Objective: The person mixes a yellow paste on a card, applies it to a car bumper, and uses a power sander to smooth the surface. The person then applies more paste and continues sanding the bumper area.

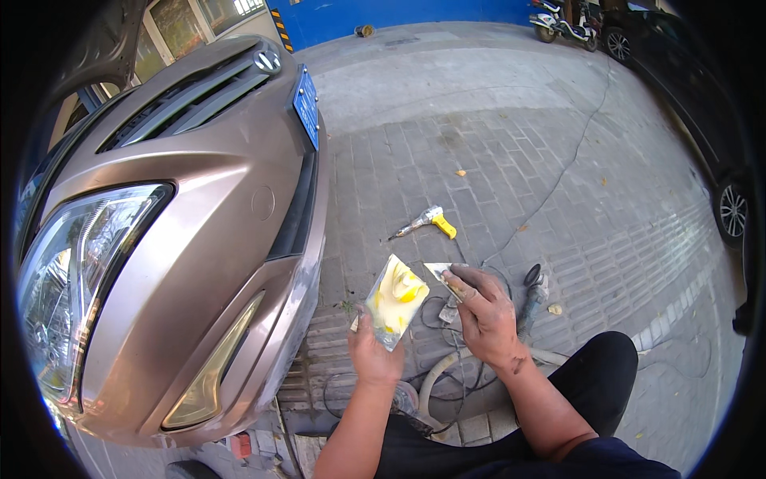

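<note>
My left hand (375,349) grips the lower end of a flat mixing board (391,334) with a greyish, shiny surface. On the board lies a thick mound of cream body filler (393,297), with bright yellow streaks not blended into it. My right hand (484,314) pinches a small flat putty spreader (439,270) between thumb and fingers, its pale edge pointing left toward the board but apart from it. Dust or dried residue coats the right fingers. Just left of both hands stands the bronze car bumper (295,299), its lower edge showing a whitish, dull patch.
A heat gun with a yellow handle (444,227) lies on the paving ahead. Beside my right knee are a grey power tool (532,297), a pale hose (432,387) and tangled cords. A dark car (678,72) stands at the right, a scooter (563,24) farther back.
</note>
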